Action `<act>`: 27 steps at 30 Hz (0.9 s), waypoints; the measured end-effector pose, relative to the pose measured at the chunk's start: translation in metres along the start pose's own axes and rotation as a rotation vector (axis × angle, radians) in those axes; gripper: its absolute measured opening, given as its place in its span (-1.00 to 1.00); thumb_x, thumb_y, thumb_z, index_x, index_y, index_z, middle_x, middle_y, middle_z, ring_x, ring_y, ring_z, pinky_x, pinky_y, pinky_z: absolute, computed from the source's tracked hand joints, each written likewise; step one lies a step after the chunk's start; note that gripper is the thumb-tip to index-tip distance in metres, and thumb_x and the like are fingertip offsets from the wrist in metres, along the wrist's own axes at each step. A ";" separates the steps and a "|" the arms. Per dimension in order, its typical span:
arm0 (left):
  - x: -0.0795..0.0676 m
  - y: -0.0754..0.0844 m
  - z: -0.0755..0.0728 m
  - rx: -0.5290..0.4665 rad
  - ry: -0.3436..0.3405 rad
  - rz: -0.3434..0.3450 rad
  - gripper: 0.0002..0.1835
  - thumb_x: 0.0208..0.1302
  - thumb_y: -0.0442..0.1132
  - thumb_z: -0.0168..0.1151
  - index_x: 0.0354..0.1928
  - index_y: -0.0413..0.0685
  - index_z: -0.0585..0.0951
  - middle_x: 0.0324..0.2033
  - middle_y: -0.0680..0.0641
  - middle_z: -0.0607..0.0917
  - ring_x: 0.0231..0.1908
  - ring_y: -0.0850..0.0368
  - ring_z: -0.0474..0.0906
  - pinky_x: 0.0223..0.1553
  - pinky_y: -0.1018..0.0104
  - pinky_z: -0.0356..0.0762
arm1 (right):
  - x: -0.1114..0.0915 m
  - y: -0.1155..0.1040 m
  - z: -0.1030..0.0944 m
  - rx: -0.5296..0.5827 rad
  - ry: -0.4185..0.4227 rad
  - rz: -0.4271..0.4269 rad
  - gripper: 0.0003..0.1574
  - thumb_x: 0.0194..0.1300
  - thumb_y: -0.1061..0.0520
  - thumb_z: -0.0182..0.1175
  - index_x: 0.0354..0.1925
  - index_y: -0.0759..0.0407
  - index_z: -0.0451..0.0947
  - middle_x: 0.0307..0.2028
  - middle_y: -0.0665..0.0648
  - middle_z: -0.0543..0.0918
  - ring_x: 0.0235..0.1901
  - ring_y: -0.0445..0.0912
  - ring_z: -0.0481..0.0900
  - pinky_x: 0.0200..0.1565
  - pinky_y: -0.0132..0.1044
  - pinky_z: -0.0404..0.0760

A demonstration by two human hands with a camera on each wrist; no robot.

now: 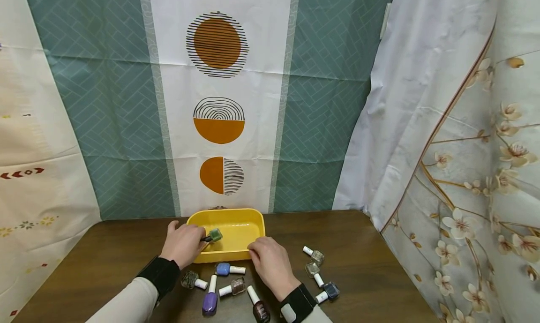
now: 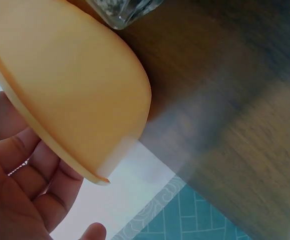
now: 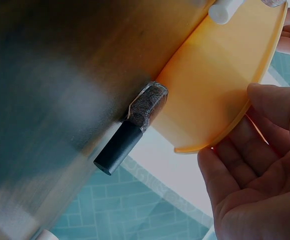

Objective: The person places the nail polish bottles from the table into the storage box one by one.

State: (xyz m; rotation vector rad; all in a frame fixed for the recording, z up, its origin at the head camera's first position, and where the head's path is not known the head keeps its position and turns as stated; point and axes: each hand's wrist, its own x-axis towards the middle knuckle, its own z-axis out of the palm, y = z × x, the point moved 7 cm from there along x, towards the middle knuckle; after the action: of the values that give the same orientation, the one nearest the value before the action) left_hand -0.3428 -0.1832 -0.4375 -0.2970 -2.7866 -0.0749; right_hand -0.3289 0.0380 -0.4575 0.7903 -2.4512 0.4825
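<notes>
In the head view my left hand (image 1: pixel 183 243) is over the left side of a yellow tray (image 1: pixel 228 256). It holds a green nail polish bottle (image 1: pixel 215 235) by its dark cap, glass part over the tray's inside. In the left wrist view, the fingers of that hand (image 2: pixel 30 170) curl behind the tray's rim, and the green bottle is hidden. My right hand (image 1: pixel 272 264) grips the tray's front right corner. The right wrist view has its thumb (image 3: pixel 274 102) on the near side of the rim and its fingers behind.
Before the tray lie several nail polish bottles: a blue one (image 1: pixel 222 268), a purple one (image 1: pixel 209 303), a glittery one (image 1: pixel 238 285), a dark speckled one (image 1: pixel 189 280) and a maroon one (image 1: pixel 261 312). More bottles (image 1: pixel 331 291) lie right of my right hand. Curtains (image 1: pixel 320 126) hang behind the table.
</notes>
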 end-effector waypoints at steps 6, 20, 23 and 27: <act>0.007 0.001 0.009 -0.010 -0.079 -0.003 -0.81 0.07 -0.14 0.50 -0.48 0.11 0.61 -0.60 0.16 0.52 -0.39 0.05 0.53 0.16 -0.46 0.04 | 0.001 0.001 0.000 0.001 -0.021 0.013 -0.93 0.31 0.01 0.32 -0.25 -0.10 0.72 -0.28 -0.18 0.63 -0.18 -0.23 0.56 -0.13 -0.30 0.56; 0.013 0.004 0.016 -0.029 -0.158 0.006 -0.70 0.06 -0.15 0.50 -0.64 0.17 0.52 -0.75 0.19 0.38 -0.49 0.15 0.42 0.09 -0.37 0.10 | 0.001 0.001 0.001 0.016 -0.039 0.024 -0.92 0.32 0.00 0.30 -0.24 -0.10 0.72 -0.28 -0.19 0.63 -0.17 -0.23 0.56 -0.12 -0.29 0.56; 0.012 0.004 0.014 -0.038 -0.149 0.011 -0.66 0.02 -0.16 0.51 -0.67 0.18 0.48 -0.75 0.19 0.35 -0.53 0.16 0.37 0.04 -0.33 0.14 | 0.001 0.001 0.001 0.018 -0.043 0.026 -0.92 0.33 0.00 0.30 -0.23 -0.10 0.72 -0.27 -0.19 0.63 -0.17 -0.23 0.56 -0.12 -0.29 0.56; 0.011 0.004 0.014 -0.051 -0.158 0.007 -0.64 0.02 -0.14 0.52 -0.68 0.16 0.47 -0.75 0.18 0.35 -0.55 0.17 0.35 -0.01 -0.29 0.15 | 0.000 0.001 0.001 0.023 -0.046 0.025 -0.92 0.32 0.02 0.31 -0.24 -0.09 0.72 -0.27 -0.19 0.63 -0.17 -0.23 0.56 -0.12 -0.29 0.56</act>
State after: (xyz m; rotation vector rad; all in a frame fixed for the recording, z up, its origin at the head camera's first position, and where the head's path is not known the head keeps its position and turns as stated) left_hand -0.3568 -0.1761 -0.4469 -0.3390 -2.9436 -0.1265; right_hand -0.3299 0.0382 -0.4580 0.7887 -2.5048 0.5077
